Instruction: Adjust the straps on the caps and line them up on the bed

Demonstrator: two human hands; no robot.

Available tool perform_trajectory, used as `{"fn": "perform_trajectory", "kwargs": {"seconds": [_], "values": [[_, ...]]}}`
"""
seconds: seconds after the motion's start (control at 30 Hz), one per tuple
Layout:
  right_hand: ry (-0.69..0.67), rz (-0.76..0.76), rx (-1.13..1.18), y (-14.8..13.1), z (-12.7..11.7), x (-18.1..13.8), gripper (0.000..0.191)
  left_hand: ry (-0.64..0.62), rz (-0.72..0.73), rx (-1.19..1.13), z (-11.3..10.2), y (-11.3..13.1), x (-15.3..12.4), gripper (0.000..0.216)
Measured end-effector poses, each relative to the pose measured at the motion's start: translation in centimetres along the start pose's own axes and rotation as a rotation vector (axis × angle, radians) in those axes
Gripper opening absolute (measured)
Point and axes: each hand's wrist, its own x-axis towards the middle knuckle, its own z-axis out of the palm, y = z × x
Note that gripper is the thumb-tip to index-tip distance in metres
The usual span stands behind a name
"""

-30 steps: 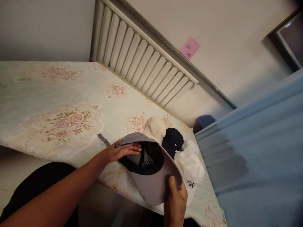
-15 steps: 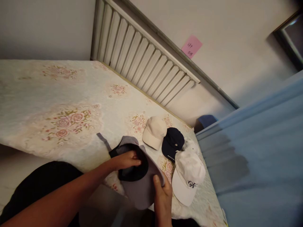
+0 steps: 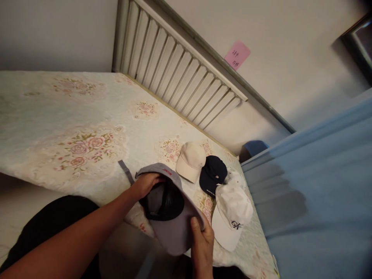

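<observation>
A grey baseball cap (image 3: 177, 232) is tilted in front of me, its black-lined inside turned up and a little red embroidery on its crown. My right hand (image 3: 202, 245) pinches the edge of the brim, thumb on the underside. At the rim opposite the brim, my left hand (image 3: 148, 184) reaches into the cap and grips the crown; its fingertips are partly hidden inside. A loose grey strap sticks out to the left of the cap.
On the floral tablecloth (image 3: 87, 116) sit a beige cap (image 3: 191, 161), a navy cap (image 3: 213, 174) and a white cap (image 3: 234, 209), with another pale cap partly hidden behind. A radiator (image 3: 180, 69) runs along the wall; a blue curtain (image 3: 325, 186) hangs at right.
My left hand has shifted from deep inside the grey cap to its left rim. The crown has opened out and its red embroidery shows. My right hand keeps the brim.
</observation>
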Motion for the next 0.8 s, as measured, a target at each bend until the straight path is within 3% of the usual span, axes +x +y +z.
{"fn": "perform_trajectory", "kwargs": {"seconds": [0.17,0.37,0.6,0.67,0.8], "values": [[0.146,0.2,0.141,2.8,-0.8,1.2,0.058,-0.006,0.001,-0.192,-0.1,0.9,0.3,0.028],[0.175,0.265,0.208,4.1,-1.6,1.8,0.057,0.198,-0.028,0.386,-0.6,0.6,1.2,0.02],[0.193,0.251,0.166,5.3,-2.2,2.4,0.049,0.353,0.092,0.731,-1.3,0.3,1.1,0.023],[0.196,0.252,0.167,5.9,-2.4,2.5,0.05,0.323,0.088,0.887,-1.5,0.3,0.8,0.027],[0.238,0.225,0.119,7.2,-3.0,3.1,0.054,0.129,-0.015,1.11,-1.6,0.2,0.2,0.027]]}}
